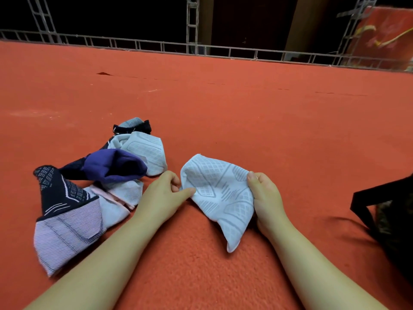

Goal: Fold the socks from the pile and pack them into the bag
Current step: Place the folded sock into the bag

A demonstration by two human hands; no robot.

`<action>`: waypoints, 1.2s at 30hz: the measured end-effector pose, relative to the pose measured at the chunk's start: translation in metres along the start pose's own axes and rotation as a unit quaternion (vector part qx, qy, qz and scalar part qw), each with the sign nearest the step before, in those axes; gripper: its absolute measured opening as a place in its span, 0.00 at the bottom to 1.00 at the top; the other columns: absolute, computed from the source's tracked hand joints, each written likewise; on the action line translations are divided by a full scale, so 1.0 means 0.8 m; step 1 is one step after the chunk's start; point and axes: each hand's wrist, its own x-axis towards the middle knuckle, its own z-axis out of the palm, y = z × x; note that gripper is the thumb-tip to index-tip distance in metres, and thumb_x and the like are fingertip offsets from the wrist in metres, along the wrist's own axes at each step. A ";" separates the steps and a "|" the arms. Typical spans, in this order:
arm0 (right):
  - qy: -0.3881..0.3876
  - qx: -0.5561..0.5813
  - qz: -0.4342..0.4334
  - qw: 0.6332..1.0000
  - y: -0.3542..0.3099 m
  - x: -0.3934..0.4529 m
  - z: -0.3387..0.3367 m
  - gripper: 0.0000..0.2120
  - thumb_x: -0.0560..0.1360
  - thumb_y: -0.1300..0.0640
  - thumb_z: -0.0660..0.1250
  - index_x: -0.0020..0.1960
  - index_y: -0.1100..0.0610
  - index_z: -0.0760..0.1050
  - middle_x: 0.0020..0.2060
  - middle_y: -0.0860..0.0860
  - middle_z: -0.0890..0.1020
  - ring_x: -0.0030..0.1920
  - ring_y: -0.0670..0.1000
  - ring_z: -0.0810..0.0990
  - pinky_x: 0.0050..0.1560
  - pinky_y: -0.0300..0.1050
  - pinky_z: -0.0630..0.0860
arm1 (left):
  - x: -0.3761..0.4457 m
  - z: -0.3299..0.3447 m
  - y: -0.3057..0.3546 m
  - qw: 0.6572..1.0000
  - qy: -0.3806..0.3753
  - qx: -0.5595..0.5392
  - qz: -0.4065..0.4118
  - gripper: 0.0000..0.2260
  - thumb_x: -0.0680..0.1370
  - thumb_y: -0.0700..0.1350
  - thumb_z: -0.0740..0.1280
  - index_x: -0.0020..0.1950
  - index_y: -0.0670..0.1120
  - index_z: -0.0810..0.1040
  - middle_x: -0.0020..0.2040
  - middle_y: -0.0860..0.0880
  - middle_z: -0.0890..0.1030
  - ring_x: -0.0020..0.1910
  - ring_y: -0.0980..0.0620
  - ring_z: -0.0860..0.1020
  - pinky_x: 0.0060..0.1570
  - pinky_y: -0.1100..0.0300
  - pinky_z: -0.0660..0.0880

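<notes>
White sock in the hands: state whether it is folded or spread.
Spread, not yet folded: the white sock is one open layer between the left hand and right hand, its patterned sole showing.

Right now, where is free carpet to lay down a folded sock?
Bare red carpet lies beyond the pale sock, up to the metal railing, and between that sock and the black bag. It is crowded around the sock pile.
</notes>
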 end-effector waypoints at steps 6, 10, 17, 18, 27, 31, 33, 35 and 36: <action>-0.003 0.000 -0.005 1.000 0.002 0.000 0.000 0.10 0.80 0.54 0.60 0.43 0.57 0.73 0.41 0.54 0.79 0.42 0.52 0.77 0.46 0.53 0.75 | 0.007 -0.001 -0.003 0.999 0.018 0.009 0.034 0.09 0.74 0.47 0.69 0.36 0.47 0.72 0.34 0.51 0.77 0.36 0.52 0.74 0.40 0.55 0.70; 0.009 0.024 0.008 1.000 0.003 0.003 -0.003 0.10 0.80 0.54 0.59 0.44 0.58 0.73 0.41 0.56 0.79 0.43 0.54 0.76 0.46 0.53 0.74 | 0.007 -0.019 -0.002 0.934 -0.032 -0.348 -0.073 0.09 0.78 0.40 0.64 0.38 0.45 0.72 0.42 0.43 0.79 0.44 0.46 0.80 0.51 0.53 0.77; -0.017 0.040 0.026 0.999 0.000 0.003 -0.004 0.10 0.80 0.54 0.60 0.46 0.60 0.73 0.43 0.59 0.80 0.44 0.56 0.78 0.50 0.58 0.76 | 0.011 -0.026 0.006 0.834 -0.062 -0.543 -0.075 0.10 0.81 0.41 0.57 0.42 0.44 0.73 0.37 0.49 0.81 0.38 0.55 0.79 0.46 0.62 0.77; -0.025 0.029 0.023 0.999 0.001 0.002 -0.004 0.10 0.80 0.55 0.60 0.45 0.59 0.73 0.42 0.58 0.80 0.43 0.56 0.78 0.48 0.57 0.76 | 0.011 -0.027 0.007 0.827 -0.057 -0.555 -0.073 0.10 0.81 0.41 0.56 0.43 0.44 0.73 0.38 0.49 0.82 0.40 0.54 0.80 0.45 0.61 0.78; -0.257 -0.025 0.192 0.947 -0.006 0.008 -0.032 0.24 0.74 0.43 0.66 0.57 0.63 0.77 0.27 0.57 0.75 0.23 0.52 0.70 0.25 0.39 0.64 | 0.017 -0.025 0.003 0.928 0.106 -0.355 -0.036 0.08 0.78 0.48 0.62 0.40 0.51 0.73 0.37 0.51 0.73 0.39 0.52 0.71 0.41 0.56 0.69; -0.499 -0.003 0.276 0.821 -0.020 0.001 -0.057 0.50 0.61 0.31 0.72 0.67 0.68 0.66 0.27 0.52 0.78 0.18 0.45 0.72 0.16 0.31 0.62 | 0.013 -0.018 0.001 0.949 0.051 -0.312 -0.013 0.04 0.79 0.41 0.63 0.46 0.49 0.75 0.36 0.50 0.72 0.33 0.57 0.70 0.37 0.62 0.68; -0.543 -0.014 0.239 0.805 -0.020 -0.001 -0.052 0.44 0.64 0.29 0.68 0.64 0.64 0.68 0.32 0.48 0.81 0.24 0.43 0.78 0.17 0.32 0.65 | 0.014 -0.018 -0.003 0.952 0.030 -0.306 -0.008 0.06 0.79 0.40 0.63 0.45 0.50 0.76 0.34 0.52 0.71 0.30 0.60 0.68 0.35 0.63 0.66; -0.475 -0.023 0.216 0.853 -0.020 -0.005 -0.037 0.35 0.64 0.32 0.70 0.55 0.60 0.75 0.29 0.47 0.77 0.24 0.43 0.74 0.19 0.35 0.65 | 0.015 -0.018 -0.005 0.955 0.023 -0.297 -0.011 0.06 0.79 0.40 0.63 0.46 0.51 0.76 0.33 0.54 0.70 0.28 0.63 0.69 0.35 0.66 0.66; -0.415 -0.033 0.193 0.888 -0.018 -0.007 -0.028 0.26 0.64 0.34 0.71 0.46 0.56 0.77 0.27 0.47 0.74 0.23 0.44 0.71 0.21 0.36 0.63 | 0.015 -0.018 -0.004 0.956 0.022 -0.292 -0.009 0.06 0.79 0.41 0.64 0.47 0.51 0.77 0.34 0.54 0.71 0.29 0.64 0.70 0.35 0.68 0.67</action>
